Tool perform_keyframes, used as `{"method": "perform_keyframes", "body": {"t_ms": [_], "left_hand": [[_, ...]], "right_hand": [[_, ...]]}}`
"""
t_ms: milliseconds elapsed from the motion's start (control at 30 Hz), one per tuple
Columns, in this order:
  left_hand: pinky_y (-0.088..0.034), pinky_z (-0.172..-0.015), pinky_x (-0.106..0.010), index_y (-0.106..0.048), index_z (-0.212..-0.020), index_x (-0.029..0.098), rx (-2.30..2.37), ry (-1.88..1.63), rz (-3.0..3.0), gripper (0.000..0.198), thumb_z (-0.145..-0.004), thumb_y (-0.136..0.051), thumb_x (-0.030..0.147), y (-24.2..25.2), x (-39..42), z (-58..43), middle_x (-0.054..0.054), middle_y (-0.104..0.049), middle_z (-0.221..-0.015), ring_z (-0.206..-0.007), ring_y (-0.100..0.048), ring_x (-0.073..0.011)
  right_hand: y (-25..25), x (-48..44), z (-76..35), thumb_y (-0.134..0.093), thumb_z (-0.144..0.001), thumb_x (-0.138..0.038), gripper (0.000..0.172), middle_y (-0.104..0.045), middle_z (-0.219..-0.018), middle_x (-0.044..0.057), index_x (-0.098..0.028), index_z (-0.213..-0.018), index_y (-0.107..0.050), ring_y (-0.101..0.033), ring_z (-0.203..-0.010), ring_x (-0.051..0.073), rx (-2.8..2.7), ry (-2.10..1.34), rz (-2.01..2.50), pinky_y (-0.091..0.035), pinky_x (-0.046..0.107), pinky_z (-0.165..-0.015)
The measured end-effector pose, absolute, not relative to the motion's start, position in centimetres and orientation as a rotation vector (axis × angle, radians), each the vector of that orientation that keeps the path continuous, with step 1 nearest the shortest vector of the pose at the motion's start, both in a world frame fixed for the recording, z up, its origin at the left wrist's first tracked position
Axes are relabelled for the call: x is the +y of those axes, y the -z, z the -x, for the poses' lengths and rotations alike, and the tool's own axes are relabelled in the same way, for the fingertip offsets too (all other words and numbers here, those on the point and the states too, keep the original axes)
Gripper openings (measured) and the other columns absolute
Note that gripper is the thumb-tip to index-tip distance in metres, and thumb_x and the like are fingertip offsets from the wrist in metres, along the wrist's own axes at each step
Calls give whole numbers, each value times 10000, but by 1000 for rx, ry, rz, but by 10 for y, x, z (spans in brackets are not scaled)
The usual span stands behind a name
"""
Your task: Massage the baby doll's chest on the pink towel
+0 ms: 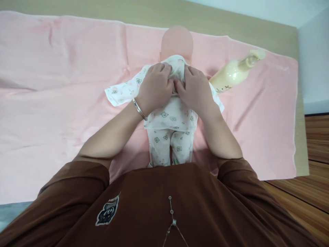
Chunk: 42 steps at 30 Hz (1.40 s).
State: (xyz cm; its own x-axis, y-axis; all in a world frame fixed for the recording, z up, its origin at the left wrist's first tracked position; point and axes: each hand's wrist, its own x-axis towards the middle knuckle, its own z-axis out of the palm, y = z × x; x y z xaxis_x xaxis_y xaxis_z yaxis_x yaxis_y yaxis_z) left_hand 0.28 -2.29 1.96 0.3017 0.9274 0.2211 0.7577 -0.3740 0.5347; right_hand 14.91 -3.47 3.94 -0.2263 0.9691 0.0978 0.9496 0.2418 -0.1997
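A baby doll (177, 43) lies on a pink sheet, its smooth bald head pointing away from me. It wears a white printed baby top (168, 113) and matching trousers (158, 147). Both of my hands are at the upper part of the top, side by side. My left hand (156, 85), a silver bangle on its wrist, has its fingers curled on the cloth. Opposite it, my right hand (196, 87) bends its fingers onto the same bunched cloth, with the thumbs close together. The fingertips are partly hidden in the folds. One sleeve (120, 92) spreads flat to the left.
A pale yellow pump bottle (231, 73) lies tilted to the right of the doll, near its sleeve. The wrinkled pink sheet (64, 68) covers most of the tan table (285, 37). Wood-patterned flooring (318, 147) shows past the table's right edge.
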Motion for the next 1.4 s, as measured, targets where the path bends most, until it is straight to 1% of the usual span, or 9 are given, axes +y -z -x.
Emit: {"method": "perform_keyframes", "body": {"t_ms": [100, 233, 367, 533, 733, 900, 1167, 1300, 1400], "left_hand": [[-383, -932, -413, -528, -1014, 262, 1619, -649, -2169, 192, -933, -361, 311, -9, -8, 3, -56, -544, -1035, -1044, -470, -249], [-358, -964, -428, -501, -1090, 229, 1726, -608, -2182, 202, -954, -374, 307, -10, -11, 0, -59, -519, -1066, -1052, -444, -250], [-336, -1008, -422, -480, -1171, 140, 1673, -583, -2415, 263, -919, -448, 207, -28, -37, -9, -107, -470, -1147, -1096, -415, -270], [-352, -1021, -394, -521, -1156, 201, 1589, -653, -2438, 264, -900, -465, 168, -34, -46, -12, -80, -469, -1182, -1126, -412, -255], [-423, -950, -362, -578, -1063, 213, 1604, -804, -2318, 216, -908, -436, 159, -17, -22, -3, -58, -542, -1061, -1061, -485, -223], [-438, -878, -390, -602, -867, 260, 1652, -723, -2220, 268, -945, -346, 267, -10, -8, 2, -59, -591, -926, -936, -538, -236], [-327, -976, -435, -538, -1043, 253, 1686, -635, -2166, 317, -963, -260, 384, -3, -5, 0, -53, -554, -1078, -1075, -444, -234], [-357, -949, -407, -540, -1040, 277, 1664, -691, -2224, 216, -942, -354, 326, -11, -13, 0, -58, -555, -1082, -1072, -466, -256], [-350, -971, -378, -536, -1050, 245, 1636, -691, -2314, 175, -918, -421, 240, -21, -26, -3, -73, -530, -1102, -1090, -458, -257]], "right_hand": [[-44, -49, -139, -334, -946, -314, 417, -417, -1303, 162, -79, -1289, -364, -356, -1236, 325, -2351, -132, 1811, -291, 475, -1049], [-43, -51, -135, -319, -947, -259, 418, -394, -1320, 181, -29, -1295, -346, -307, -1275, 322, -2342, -125, 1819, -253, 460, -1081], [-33, -32, -148, -311, -962, -293, 317, -539, -1161, 136, -91, -1111, -505, -458, -1136, 281, -2302, -78, 1787, -365, 388, -986], [-25, -14, -157, -208, -985, -396, 423, -606, -977, 116, -141, -958, -544, -550, -934, 273, -2276, -21, 1943, -414, 397, -833], [-33, -28, -150, -238, -979, -434, 420, -569, -1052, 127, -126, -1089, -502, -521, -992, 286, -2337, 23, 1947, -390, 409, -876], [-41, -52, -137, -325, -952, -363, 387, -481, -1126, 174, -56, -1173, -411, -448, -1093, 338, -2392, 103, 1874, -376, 464, -922], [-44, -56, -127, -359, -913, -228, 304, -453, -1135, 179, -37, -1140, -423, -406, -1151, 344, -2386, -51, 1855, -326, 501, -1000], [-43, -52, -129, -361, -915, -206, 275, -458, -1152, 169, -50, -1133, -425, -381, -1191, 325, -2361, -115, 1837, -287, 511, -1037], [-43, -44, -134, -335, -933, -194, 229, -528, -1082, 146, -64, -1048, -484, -453, -1110, 274, -2379, -72, 1778, -351, 419, -1010]]}}
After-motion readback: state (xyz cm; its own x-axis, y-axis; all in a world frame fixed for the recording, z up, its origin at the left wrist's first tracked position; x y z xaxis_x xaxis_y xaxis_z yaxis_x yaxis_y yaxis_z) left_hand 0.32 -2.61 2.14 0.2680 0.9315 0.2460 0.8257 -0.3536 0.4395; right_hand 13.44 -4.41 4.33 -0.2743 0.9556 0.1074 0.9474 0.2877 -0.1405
